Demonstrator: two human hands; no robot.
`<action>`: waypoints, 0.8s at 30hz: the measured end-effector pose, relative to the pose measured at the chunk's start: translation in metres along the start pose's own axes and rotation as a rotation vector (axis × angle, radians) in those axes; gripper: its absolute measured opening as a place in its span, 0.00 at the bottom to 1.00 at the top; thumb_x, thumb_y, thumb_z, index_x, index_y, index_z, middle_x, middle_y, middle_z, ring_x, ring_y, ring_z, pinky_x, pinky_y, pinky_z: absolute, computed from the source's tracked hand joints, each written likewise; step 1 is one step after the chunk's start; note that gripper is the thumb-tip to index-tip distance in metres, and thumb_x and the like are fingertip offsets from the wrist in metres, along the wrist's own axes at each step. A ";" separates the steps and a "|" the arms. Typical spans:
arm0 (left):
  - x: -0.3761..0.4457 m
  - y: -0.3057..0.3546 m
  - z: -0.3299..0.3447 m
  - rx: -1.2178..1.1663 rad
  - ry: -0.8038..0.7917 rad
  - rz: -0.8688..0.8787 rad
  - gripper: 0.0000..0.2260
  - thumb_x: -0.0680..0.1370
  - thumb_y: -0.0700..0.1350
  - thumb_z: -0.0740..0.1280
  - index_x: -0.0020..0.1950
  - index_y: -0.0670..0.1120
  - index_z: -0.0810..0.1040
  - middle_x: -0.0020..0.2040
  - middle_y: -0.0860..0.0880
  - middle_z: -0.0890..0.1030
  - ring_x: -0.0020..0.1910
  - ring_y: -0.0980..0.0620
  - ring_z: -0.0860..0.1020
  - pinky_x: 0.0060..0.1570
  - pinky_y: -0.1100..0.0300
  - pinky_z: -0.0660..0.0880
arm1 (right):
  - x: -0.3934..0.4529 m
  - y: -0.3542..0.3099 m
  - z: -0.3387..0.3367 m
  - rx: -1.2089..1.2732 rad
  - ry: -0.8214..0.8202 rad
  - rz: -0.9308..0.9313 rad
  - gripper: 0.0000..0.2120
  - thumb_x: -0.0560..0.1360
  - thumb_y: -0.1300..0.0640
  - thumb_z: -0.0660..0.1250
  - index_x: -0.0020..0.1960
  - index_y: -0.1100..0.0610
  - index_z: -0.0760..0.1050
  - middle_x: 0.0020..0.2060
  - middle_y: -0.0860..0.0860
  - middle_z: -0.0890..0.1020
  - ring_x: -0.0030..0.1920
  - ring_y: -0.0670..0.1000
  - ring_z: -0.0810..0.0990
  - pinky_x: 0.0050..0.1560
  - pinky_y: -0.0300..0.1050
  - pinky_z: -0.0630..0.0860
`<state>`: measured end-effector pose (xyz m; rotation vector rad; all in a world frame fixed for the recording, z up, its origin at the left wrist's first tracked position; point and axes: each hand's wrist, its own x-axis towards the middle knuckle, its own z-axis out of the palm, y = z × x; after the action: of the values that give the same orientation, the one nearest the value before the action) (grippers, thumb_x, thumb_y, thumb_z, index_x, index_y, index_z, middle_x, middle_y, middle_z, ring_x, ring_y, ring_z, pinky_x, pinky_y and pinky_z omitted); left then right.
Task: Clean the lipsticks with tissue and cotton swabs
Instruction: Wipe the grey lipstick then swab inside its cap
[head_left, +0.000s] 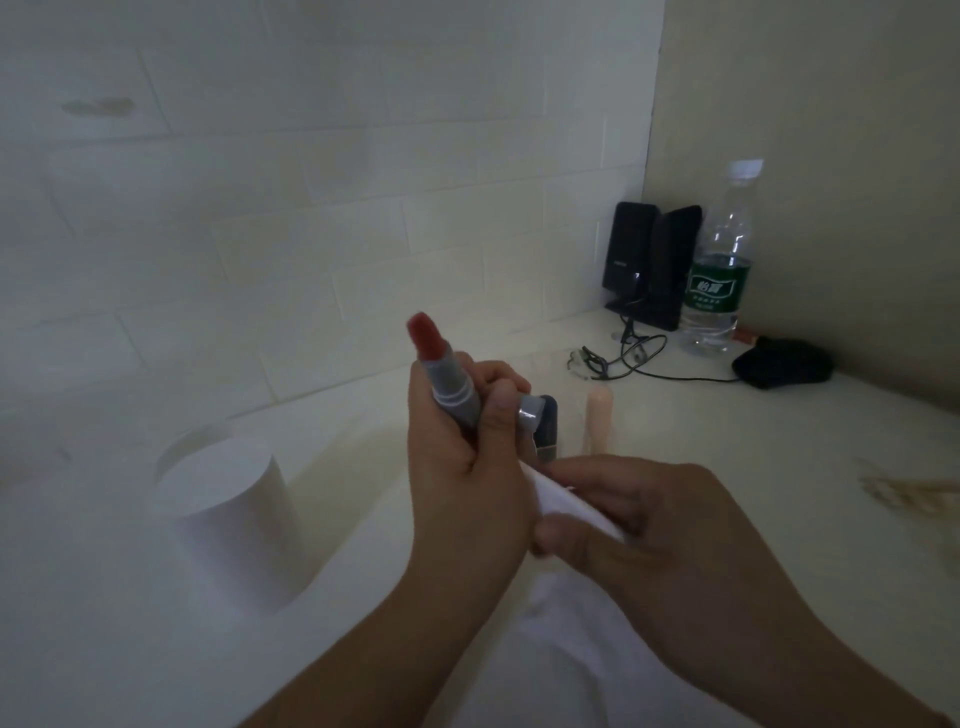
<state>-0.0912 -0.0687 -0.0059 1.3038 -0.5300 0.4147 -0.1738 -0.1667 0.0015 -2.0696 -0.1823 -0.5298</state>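
Holding, left hand (462, 457): my fingers wrap the lipstick (441, 371), red tip up.
Right hand (639, 525): I pinch folded tissue (566, 506).
Counter (675, 441): toilet roll (228, 519) left.

1 view only, head-worn wide-angle camera, looking forward and down from above onto a white counter (675, 467). Very near the person's own hands: left hand (467, 457) and right hand (644, 525) fill the lower centre, forearms entering from the bottom edge. Faces a tiled wall (311, 182) across the top; wall corner sits upper right, with a water bottle (719, 270) and black speakers (649, 265) farther back. Edges bend, frame tilted. No 2nd view to overlap.
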 end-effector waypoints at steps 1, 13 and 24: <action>0.000 0.001 0.000 -0.012 -0.030 -0.039 0.08 0.80 0.36 0.61 0.45 0.48 0.69 0.38 0.49 0.78 0.35 0.52 0.77 0.36 0.61 0.77 | -0.001 0.002 -0.002 -0.044 0.041 -0.032 0.06 0.73 0.52 0.71 0.45 0.41 0.82 0.36 0.36 0.83 0.38 0.35 0.81 0.40 0.26 0.72; -0.006 0.000 0.003 -0.093 -0.168 -0.192 0.07 0.82 0.40 0.57 0.51 0.36 0.68 0.32 0.43 0.76 0.24 0.49 0.73 0.28 0.58 0.75 | -0.002 0.014 -0.013 -0.308 0.409 -0.218 0.09 0.73 0.49 0.66 0.51 0.43 0.81 0.35 0.41 0.82 0.35 0.41 0.80 0.37 0.28 0.74; -0.013 -0.002 0.007 -0.158 -0.200 -0.269 0.05 0.82 0.39 0.58 0.52 0.37 0.66 0.35 0.43 0.75 0.22 0.50 0.70 0.27 0.56 0.74 | -0.003 0.015 -0.011 -0.350 0.494 -0.163 0.09 0.70 0.52 0.74 0.50 0.51 0.82 0.37 0.40 0.81 0.44 0.37 0.79 0.41 0.19 0.70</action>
<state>-0.1020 -0.0760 -0.0136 1.2496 -0.5337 0.0182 -0.1744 -0.1842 -0.0067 -2.1926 0.0378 -1.2244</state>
